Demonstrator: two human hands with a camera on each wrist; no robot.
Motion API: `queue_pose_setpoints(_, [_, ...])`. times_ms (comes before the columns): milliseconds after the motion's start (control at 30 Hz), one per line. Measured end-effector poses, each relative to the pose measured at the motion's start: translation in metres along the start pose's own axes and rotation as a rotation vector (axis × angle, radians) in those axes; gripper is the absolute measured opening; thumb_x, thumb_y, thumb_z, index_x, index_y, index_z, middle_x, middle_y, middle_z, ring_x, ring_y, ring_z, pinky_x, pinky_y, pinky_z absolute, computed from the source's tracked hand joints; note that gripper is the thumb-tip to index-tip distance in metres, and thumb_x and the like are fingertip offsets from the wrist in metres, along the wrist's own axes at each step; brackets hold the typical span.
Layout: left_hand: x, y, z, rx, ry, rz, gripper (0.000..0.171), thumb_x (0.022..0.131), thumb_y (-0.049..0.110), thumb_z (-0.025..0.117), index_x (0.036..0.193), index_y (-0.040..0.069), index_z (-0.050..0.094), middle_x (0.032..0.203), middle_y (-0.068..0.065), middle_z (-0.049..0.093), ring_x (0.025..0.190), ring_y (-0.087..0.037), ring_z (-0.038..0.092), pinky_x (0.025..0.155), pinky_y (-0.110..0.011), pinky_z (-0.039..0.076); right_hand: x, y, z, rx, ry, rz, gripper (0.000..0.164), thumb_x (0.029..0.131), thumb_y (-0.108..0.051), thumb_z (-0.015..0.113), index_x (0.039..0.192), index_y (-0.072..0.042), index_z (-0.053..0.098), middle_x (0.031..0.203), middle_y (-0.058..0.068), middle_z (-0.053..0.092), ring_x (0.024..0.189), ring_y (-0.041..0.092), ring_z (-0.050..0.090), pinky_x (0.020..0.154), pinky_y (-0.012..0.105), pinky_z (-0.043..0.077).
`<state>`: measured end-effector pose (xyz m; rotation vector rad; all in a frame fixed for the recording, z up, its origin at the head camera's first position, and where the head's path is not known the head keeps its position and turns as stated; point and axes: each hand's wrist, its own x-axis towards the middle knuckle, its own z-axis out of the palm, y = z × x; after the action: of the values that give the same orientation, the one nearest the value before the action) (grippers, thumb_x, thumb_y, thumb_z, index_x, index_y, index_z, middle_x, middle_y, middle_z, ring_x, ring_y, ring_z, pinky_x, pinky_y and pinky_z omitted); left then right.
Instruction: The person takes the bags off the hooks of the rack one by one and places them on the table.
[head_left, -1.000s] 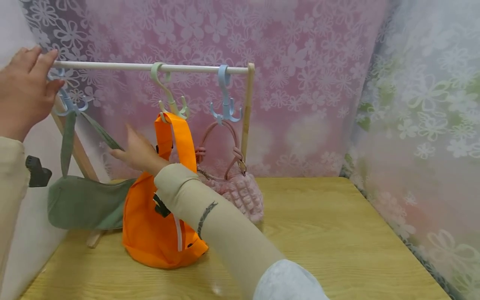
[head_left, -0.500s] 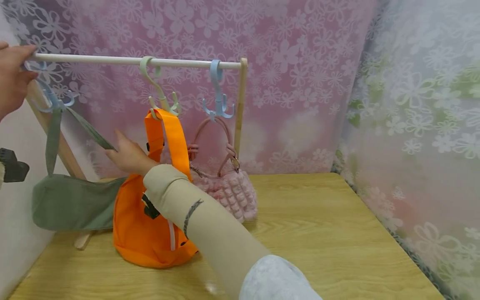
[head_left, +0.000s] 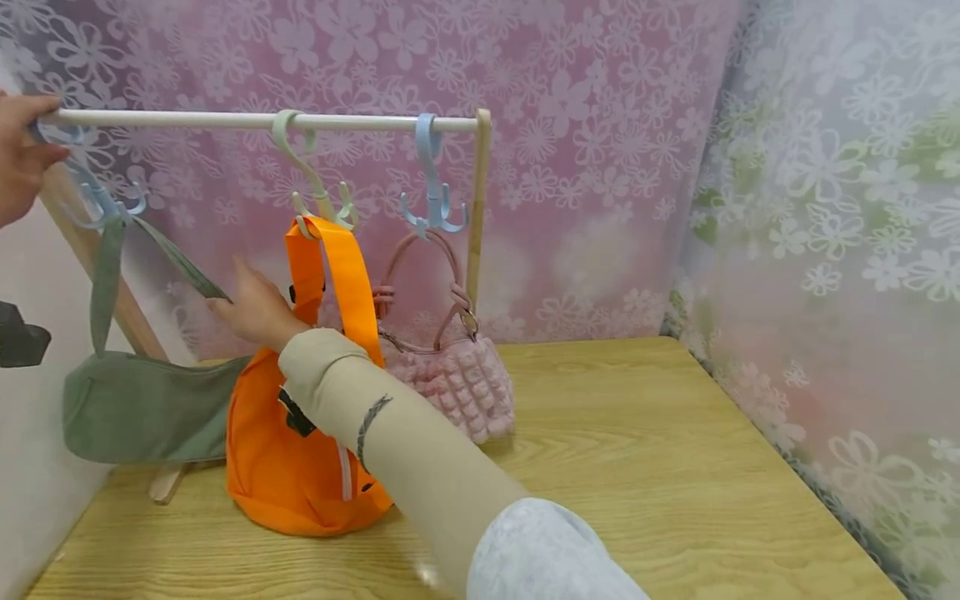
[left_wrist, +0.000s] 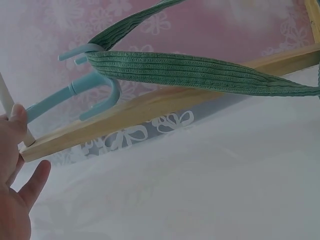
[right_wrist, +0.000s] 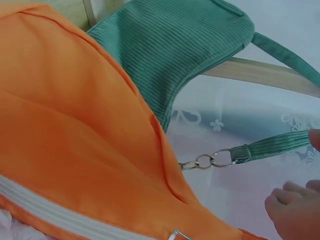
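My left hand [head_left: 18, 158] is at the left end of the white rod [head_left: 172, 121], fingers over it and thumb below. Just under it a blue hook [left_wrist: 90, 82] carries the strap of a green ribbed shoulder bag [head_left: 142, 408]. The right hand [head_left: 258, 308] reaches past the orange bag [head_left: 262, 450], its thumb touching the green strap [right_wrist: 275, 146] and its other fingers apart from it. A metal chain [right_wrist: 205, 161] joins that strap toward the bag, its lower end hidden behind the orange cloth. The orange bag's loop hangs on a green hook [head_left: 318, 183].
A fluffy pink handbag [head_left: 472, 392] hangs from another blue hook [head_left: 431, 179] at the right. Wooden posts [head_left: 477, 208] bear the rod. The rack stands on a wood-grain table [head_left: 637, 467], with floral curtains [head_left: 585, 167] behind and at the right.
The head view has turned slightly, so the rack and bags shift left in the picture. The right hand stays by the green strap and the left hand by the rod's end.
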<state>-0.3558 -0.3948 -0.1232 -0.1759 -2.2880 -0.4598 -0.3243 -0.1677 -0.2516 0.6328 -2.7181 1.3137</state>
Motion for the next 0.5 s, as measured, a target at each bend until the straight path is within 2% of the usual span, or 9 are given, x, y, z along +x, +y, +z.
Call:
queue_pose_setpoints(33, [-0.002,0.005,-0.004,-0.008,-0.009,-0.003,0.056,0.096,-0.013,0.046,0.148,0.001,0.034,0.132,-0.03,0.039,0.118,-0.039,0.036,0.109,-0.041,0.028,0.0,0.0,0.002,0.012,-0.025,-0.004,0.073,0.097,-0.033,0.06,0.156,-0.029,0.017,0.153,-0.019,0.029,0.134,-0.001,0.038,0.105,0.018,0.037])
queue_pose_setpoints(133, [-0.005,0.012,-0.011,0.053,-0.032,-0.013,0.054,0.097,-0.009,0.047,0.148,0.0,0.033,0.134,-0.031,0.04,0.127,-0.039,0.034,0.115,-0.04,0.022,0.001,0.002,0.007,0.036,-0.075,-0.008,0.069,0.098,-0.035,0.059,0.155,-0.032,0.02,0.151,-0.017,0.034,0.13,0.0,0.044,0.103,0.019,0.041])
queue_pose_setpoints(167, [-0.005,0.015,-0.014,0.061,-0.042,-0.006,0.053,0.097,-0.009,0.047,0.148,-0.001,0.033,0.134,-0.035,0.039,0.13,-0.046,0.03,0.116,-0.046,0.02,0.001,0.003,0.008,0.044,-0.082,-0.006,0.067,0.098,-0.035,0.058,0.154,-0.033,0.021,0.15,-0.017,0.037,0.129,0.001,0.046,0.102,0.019,0.042])
queue_pose_setpoints(267, [-0.002,0.013,-0.015,0.098,-0.033,0.011,0.053,0.097,-0.007,0.05,0.147,-0.002,0.035,0.135,-0.035,0.041,0.138,-0.044,0.026,0.119,-0.049,0.01,0.001,0.004,0.011,0.064,-0.089,-0.009,0.064,0.099,-0.035,0.057,0.153,-0.032,0.025,0.148,-0.015,0.041,0.127,0.002,0.048,0.1,0.019,0.043])
queue_pose_setpoints(367, [-0.002,0.013,-0.017,0.106,-0.02,0.02,0.052,0.097,-0.005,0.051,0.147,-0.001,0.036,0.137,-0.035,0.042,0.14,-0.042,0.025,0.12,-0.049,0.01,0.003,0.005,0.013,0.052,-0.093,-0.021,0.062,0.099,-0.035,0.056,0.154,-0.03,0.025,0.148,-0.015,0.041,0.128,0.001,0.046,0.102,0.018,0.041])
queue_pose_setpoints(500, [-0.007,0.024,-0.021,0.135,-0.047,-0.01,0.051,0.099,0.0,0.05,0.148,0.0,0.035,0.137,-0.034,0.04,0.14,-0.042,0.024,0.119,-0.049,0.01,0.005,0.006,0.018,0.005,-0.104,-0.022,0.061,0.1,-0.034,0.054,0.154,-0.028,0.026,0.149,-0.017,0.039,0.131,0.0,0.043,0.104,0.017,0.039])
